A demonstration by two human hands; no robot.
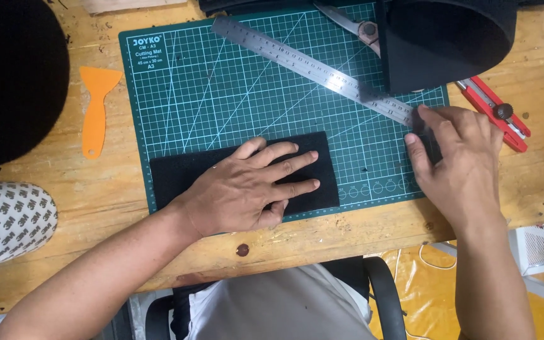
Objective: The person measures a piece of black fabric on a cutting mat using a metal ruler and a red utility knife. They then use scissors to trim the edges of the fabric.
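Matt black felt sheet [184, 173], brushed steel ruler [310, 66], bare wooden table [96, 189].

White printed label [148, 53] on green cutting mat's [221, 94] top-left corner

Flat black rectangular foam sheet [221, 169]: middle portion hidden beneath the spread fingers of the left hand [247, 189].
Long steel ruler [313, 69]: lower end covered by the right hand [461, 160] fingertips; grip there unclear.
Grey-bladed scissors [351, 24]: handles concealed behind the large black curved piece [448, 38], itself cut by the top edge.
Red utility knife [498, 113]: partly hidden beyond the right knuckles.
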